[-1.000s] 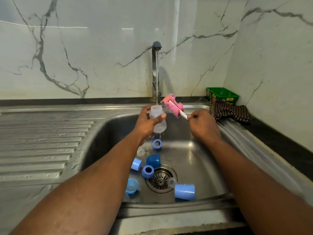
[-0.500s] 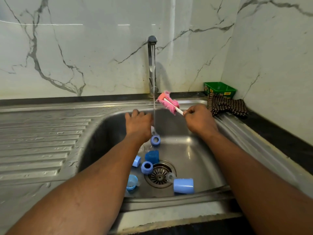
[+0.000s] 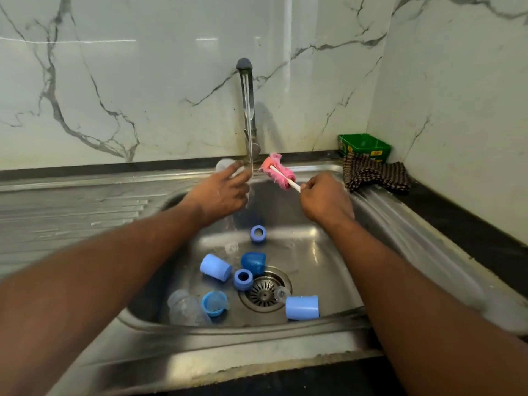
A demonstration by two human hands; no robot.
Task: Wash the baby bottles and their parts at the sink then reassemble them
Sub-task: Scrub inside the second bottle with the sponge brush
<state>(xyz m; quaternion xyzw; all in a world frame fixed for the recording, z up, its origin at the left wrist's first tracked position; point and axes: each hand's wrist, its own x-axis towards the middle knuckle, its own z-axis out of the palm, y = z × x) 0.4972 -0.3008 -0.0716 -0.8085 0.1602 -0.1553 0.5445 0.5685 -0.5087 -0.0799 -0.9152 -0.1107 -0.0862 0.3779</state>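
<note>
My left hand (image 3: 220, 192) grips a clear baby bottle (image 3: 225, 164) at the back of the sink, just left of the running water; only one blurred end of the bottle shows past my fingers. My right hand (image 3: 325, 201) is closed on the white handle of a pink bottle brush (image 3: 278, 171), its head right of the stream. In the sink basin (image 3: 323, 252) lie another clear bottle (image 3: 184, 308) with a blue collar (image 3: 214, 302), two light blue caps (image 3: 215, 267) (image 3: 302, 307), a dark blue cap (image 3: 253, 261), two blue rings (image 3: 258, 233) (image 3: 243, 279) and clear nipples (image 3: 281, 293).
The tap (image 3: 245, 110) stands at the back centre with water running. The drain (image 3: 264, 292) is among the parts. A ribbed draining board (image 3: 71, 212) lies to the left. A green box (image 3: 364, 147) and a checked cloth (image 3: 374, 174) sit in the back right corner.
My left hand tipped the bottle down into the basin, then rose toward the back rim beside the stream. My right hand and the brush have hardly moved.
</note>
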